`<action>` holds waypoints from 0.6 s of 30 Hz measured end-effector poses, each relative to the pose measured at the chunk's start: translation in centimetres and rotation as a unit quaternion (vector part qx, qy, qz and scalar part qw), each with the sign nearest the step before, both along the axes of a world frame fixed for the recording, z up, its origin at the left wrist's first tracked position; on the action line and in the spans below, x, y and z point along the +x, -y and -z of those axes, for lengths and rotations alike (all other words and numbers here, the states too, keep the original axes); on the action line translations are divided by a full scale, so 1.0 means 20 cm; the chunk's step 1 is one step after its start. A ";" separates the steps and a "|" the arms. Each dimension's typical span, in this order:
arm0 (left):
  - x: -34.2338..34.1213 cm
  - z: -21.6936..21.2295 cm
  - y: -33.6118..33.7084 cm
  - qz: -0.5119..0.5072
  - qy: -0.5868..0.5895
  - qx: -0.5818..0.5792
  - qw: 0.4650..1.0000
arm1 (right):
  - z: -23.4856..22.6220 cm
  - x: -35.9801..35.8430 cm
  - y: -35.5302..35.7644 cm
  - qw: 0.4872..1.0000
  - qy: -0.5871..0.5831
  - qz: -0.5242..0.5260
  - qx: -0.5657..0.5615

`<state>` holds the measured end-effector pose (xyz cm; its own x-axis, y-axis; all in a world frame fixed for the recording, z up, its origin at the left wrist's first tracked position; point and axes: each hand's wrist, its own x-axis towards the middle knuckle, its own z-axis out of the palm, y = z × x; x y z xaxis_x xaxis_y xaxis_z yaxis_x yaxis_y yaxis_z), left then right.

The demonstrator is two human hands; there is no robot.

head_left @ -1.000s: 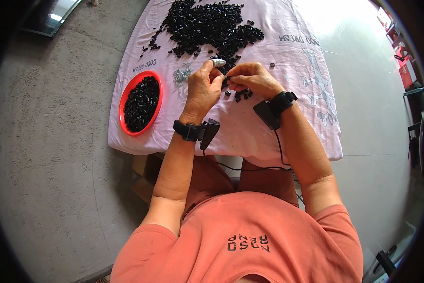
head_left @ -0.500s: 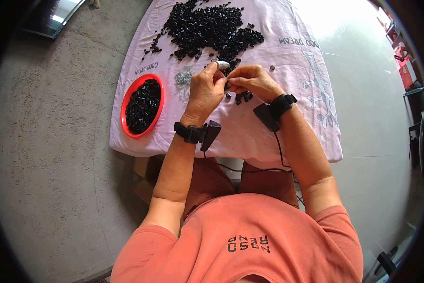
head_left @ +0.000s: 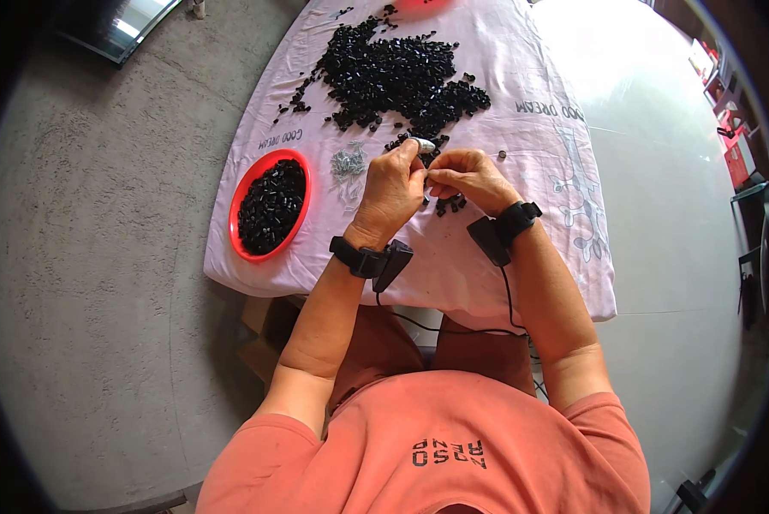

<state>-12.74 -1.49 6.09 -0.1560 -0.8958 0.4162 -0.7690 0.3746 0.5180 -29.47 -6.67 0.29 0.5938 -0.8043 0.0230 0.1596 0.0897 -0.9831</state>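
The left hand (head_left: 393, 184) is curled narrow, its fingertips pinching a small pale, silvery piece (head_left: 422, 144) that sticks out just beyond the thumb and forefinger. The right hand (head_left: 470, 177) sits right beside it, fingertips touching or almost touching those of the left, closed in a tight pinch; what it grips, if anything, is too small to make out. Both hands hover over the desk (head_left: 539, 257), which is covered with a pale pink cloth carrying grey print. Directly under and just behind the right hand's fingers lies a small cluster of black pieces (head_left: 450, 204). Beyond both hands, farther from the person, spreads a big loose heap of black pieces (head_left: 393, 79). To the left of the left hand, just beside it, lies a little pile of silvery metal bits (head_left: 348, 163), and farther left again stands a red round bowl (head_left: 241, 199) filled with more black pieces. A single dark piece (head_left: 502, 155) lies apart on the cloth, just beyond the right hand. Each wrist wears a black band with a small black device; a thin cable hangs from the right one.
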 end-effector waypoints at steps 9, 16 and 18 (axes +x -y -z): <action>0.00 0.03 -0.01 -0.013 -0.014 0.021 1.000 | 0.01 -0.01 0.01 1.000 -0.013 -0.012 -0.006; -0.02 0.03 0.00 -0.004 -0.067 -0.004 0.998 | 0.00 -0.02 0.00 1.000 -0.004 -0.003 0.001; -0.01 0.03 0.00 -0.001 -0.063 -0.010 0.998 | 0.00 -0.02 0.00 1.000 0.002 -0.003 0.002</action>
